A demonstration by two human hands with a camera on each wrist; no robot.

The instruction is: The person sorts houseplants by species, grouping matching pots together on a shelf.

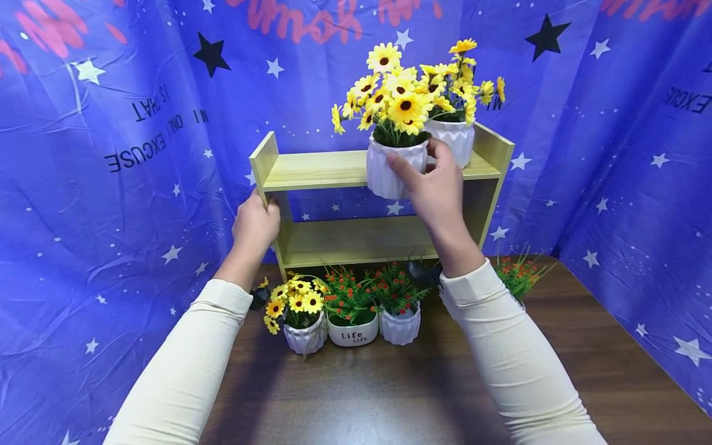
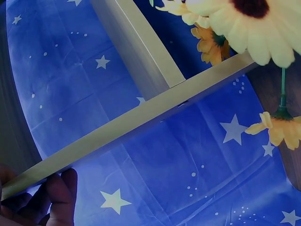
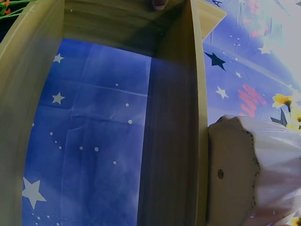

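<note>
Left hand (image 1: 256, 225) grips the pale wooden two-tier shelf (image 1: 334, 170) to steady it; right hand (image 1: 436, 185) clasps the ribbed white sunflower pot (image 1: 389, 170) at its top edge

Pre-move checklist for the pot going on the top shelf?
1. Right hand grips the pot: ok.
2. Pot upright: ok.
3. Pot base fully on the top shelf: not ok, it overhangs the front edge.
4. Left hand steadies the rack's left post: ok.
5. Free room left of the second pot: ok.
6. Gap between the two pots: cannot tell.
</note>
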